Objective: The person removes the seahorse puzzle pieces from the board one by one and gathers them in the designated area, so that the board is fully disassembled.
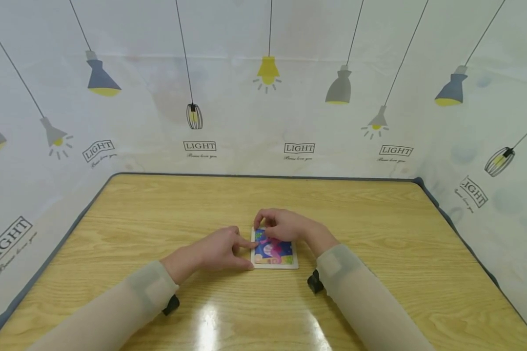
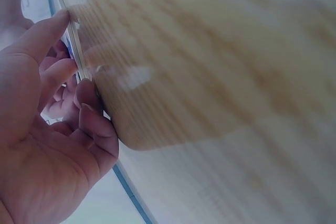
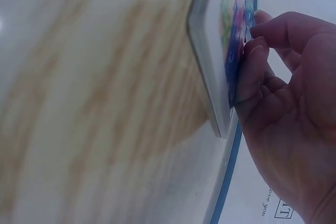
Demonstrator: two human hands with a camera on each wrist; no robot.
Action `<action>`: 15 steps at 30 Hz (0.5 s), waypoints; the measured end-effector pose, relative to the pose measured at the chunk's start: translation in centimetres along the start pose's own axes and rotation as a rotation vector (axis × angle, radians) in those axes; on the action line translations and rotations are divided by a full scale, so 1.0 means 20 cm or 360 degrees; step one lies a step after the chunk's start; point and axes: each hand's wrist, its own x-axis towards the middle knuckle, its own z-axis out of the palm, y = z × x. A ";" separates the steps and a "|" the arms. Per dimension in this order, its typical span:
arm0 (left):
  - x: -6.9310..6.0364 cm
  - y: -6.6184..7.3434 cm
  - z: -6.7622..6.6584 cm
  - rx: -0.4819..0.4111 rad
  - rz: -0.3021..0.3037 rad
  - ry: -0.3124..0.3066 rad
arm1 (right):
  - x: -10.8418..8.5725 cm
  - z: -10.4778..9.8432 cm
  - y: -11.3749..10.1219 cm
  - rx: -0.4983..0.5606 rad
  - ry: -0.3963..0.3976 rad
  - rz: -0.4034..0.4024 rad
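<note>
Left grip (image 1: 223, 249): spread, touched picture board (image 1: 275, 251). Right grip (image 1: 291, 225): curled over it, hold unclear. Uneven pressure probably risked skidding.

1. Flat white-bordered rectangular board (image 1: 274, 251): printed blue, pink, green, yellow.
2. Yellow-brown wooden tabletop (image 1: 180, 204): streaked grain, blue-grey edging (image 1: 418, 181).
3. White sheet (image 1: 237, 114) beyond the tabletop's far edge: blue, grey, yellow lamps (image 1: 268, 67); black "LIGHT" lettering (image 1: 299, 148).
</note>
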 end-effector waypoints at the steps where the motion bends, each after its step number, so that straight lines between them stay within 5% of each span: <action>1: 0.00 0.00 0.00 0.0004 0.0000 0.0001 | 0.00 0.00 0.00 0.0021 -0.0005 -0.0009; 15: 0.01 -0.01 0.01 0.0030 0.0039 0.0024 | -0.01 -0.01 0.05 0.0163 -0.0020 0.0013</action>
